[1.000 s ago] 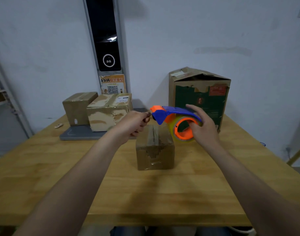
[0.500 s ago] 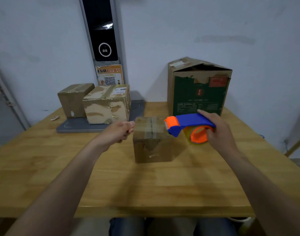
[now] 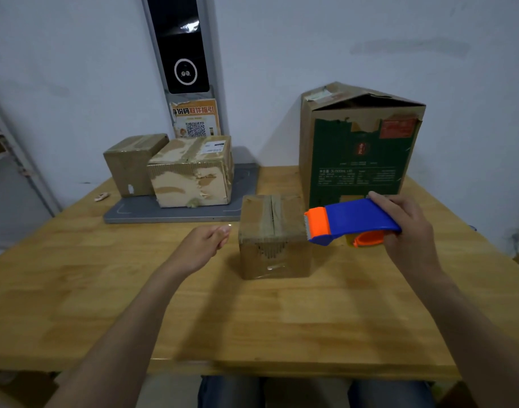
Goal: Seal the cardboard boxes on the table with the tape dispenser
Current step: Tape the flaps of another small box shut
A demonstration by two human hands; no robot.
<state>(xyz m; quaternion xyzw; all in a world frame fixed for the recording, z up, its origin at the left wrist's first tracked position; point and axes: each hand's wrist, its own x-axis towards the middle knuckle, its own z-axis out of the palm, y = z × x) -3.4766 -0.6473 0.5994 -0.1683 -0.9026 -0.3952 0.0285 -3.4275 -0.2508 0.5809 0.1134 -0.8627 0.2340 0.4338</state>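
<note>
A small cardboard box (image 3: 274, 240) stands in the middle of the wooden table (image 3: 252, 319), a strip of tape running along its top seam. My right hand (image 3: 408, 228) holds the blue and orange tape dispenser (image 3: 349, 222) just right of the box, its orange blade end pointing at the box's top right edge. My left hand (image 3: 203, 245) hovers left of the box with fingers loosely curled, holding nothing and not touching the box. Two more taped boxes, a darker one (image 3: 131, 163) and a paler one (image 3: 193, 172), sit at the back left.
The two back boxes rest on a grey flat pad (image 3: 175, 213). A tall green-printed carton (image 3: 358, 148) with a loose top stands at the back right by the wall. A small pale object (image 3: 101, 197) lies near the left edge. A metal rack (image 3: 5, 160) stands beside the table's left side.
Both hands came down from above the box. My left hand let go of the tape end and moved left; my right hand carried the dispenser to the box's right side.
</note>
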